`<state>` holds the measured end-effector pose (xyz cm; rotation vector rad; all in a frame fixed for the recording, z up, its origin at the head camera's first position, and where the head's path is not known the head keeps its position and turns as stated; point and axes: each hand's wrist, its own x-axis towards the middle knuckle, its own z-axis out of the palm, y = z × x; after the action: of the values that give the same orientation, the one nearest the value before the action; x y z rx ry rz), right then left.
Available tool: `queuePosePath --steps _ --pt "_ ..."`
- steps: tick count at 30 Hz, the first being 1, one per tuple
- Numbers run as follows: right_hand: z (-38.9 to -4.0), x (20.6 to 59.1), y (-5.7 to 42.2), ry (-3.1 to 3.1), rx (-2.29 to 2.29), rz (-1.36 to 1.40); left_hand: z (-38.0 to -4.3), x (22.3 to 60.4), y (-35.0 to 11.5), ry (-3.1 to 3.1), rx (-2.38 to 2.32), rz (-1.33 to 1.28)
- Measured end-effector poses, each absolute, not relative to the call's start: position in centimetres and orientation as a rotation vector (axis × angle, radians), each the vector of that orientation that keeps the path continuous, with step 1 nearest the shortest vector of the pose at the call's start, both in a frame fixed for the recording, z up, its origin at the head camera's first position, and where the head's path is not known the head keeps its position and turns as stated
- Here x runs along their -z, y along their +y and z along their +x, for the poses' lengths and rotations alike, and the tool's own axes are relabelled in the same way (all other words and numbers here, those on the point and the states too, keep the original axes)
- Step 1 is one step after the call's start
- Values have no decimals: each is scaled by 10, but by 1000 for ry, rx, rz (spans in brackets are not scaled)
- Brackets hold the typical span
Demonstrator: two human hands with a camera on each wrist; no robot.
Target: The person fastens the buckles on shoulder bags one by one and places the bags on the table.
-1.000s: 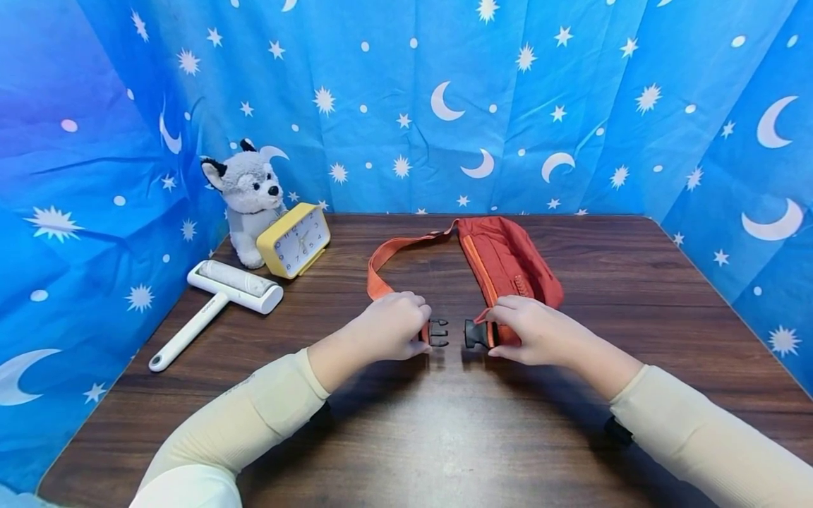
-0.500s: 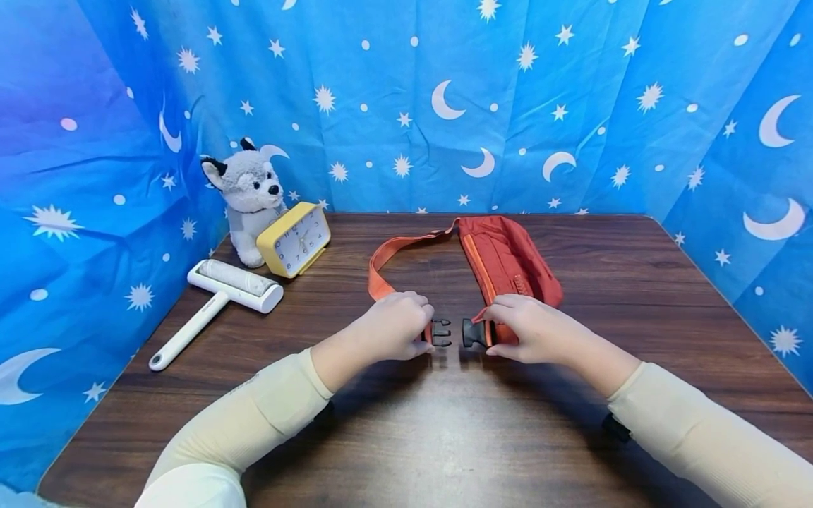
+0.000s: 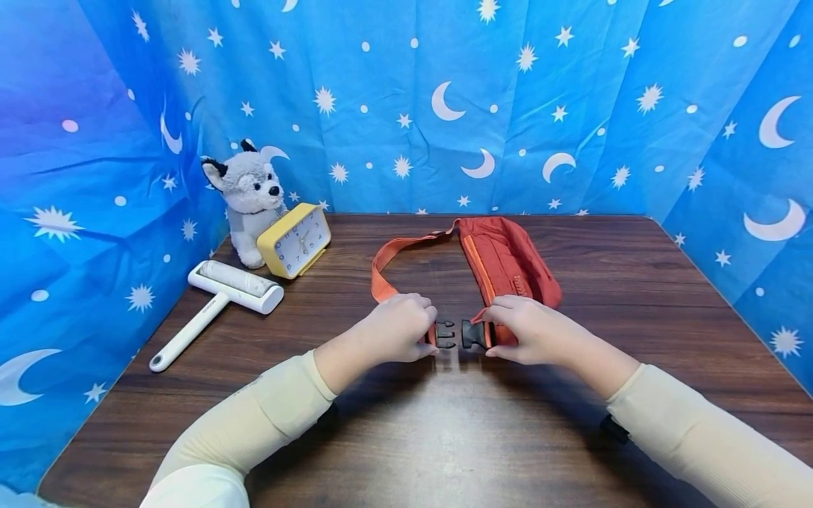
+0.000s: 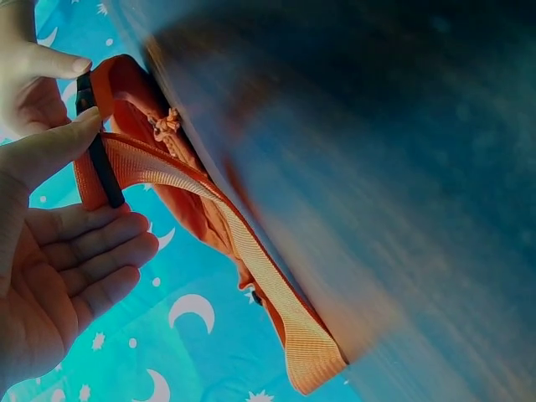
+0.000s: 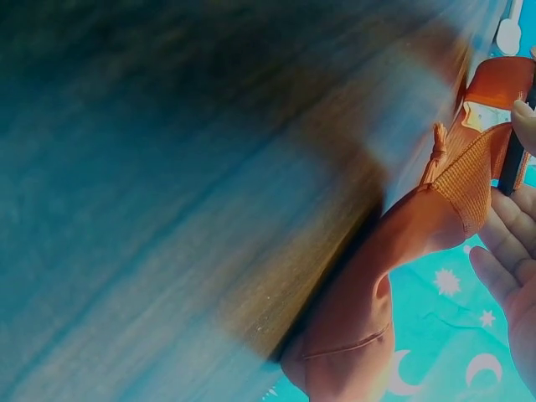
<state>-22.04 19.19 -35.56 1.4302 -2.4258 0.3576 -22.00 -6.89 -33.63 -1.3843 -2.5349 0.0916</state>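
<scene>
My left hand point(image 3: 405, 328) pinches the pronged buckle half point(image 3: 445, 334) between thumb and fingers, at the end of the orange strap point(image 3: 387, 264). Facing it, my right hand point(image 3: 533, 330) pinches the black socket half of the buckle point(image 3: 473, 334), which is joined to the red waist bag point(image 3: 502, 250). A small gap separates the prongs from the socket. The left wrist view shows the thumb on one edge of the black buckle piece point(image 4: 104, 167) and the fingers under the other. The bag lies on the table behind my right hand, its strap looping left.
On the left of the wooden table point(image 3: 356, 437) lies a white lint roller point(image 3: 236, 286). Behind it stand a yellow alarm clock point(image 3: 297, 240) and a grey plush dog point(image 3: 248, 201). A blue curtain point(image 3: 394, 85) with stars and moons surrounds the table.
My left hand has moved slightly right with the pronged half, and my right hand a little left with the socket. The gap between the two halves has narrowed.
</scene>
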Motion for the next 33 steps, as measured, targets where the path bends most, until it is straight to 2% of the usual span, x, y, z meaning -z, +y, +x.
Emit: queuePosePath --steps 33 --pt "-221 354 188 -2422 -379 1451 -221 336 -61 -2538 -96 -1385"
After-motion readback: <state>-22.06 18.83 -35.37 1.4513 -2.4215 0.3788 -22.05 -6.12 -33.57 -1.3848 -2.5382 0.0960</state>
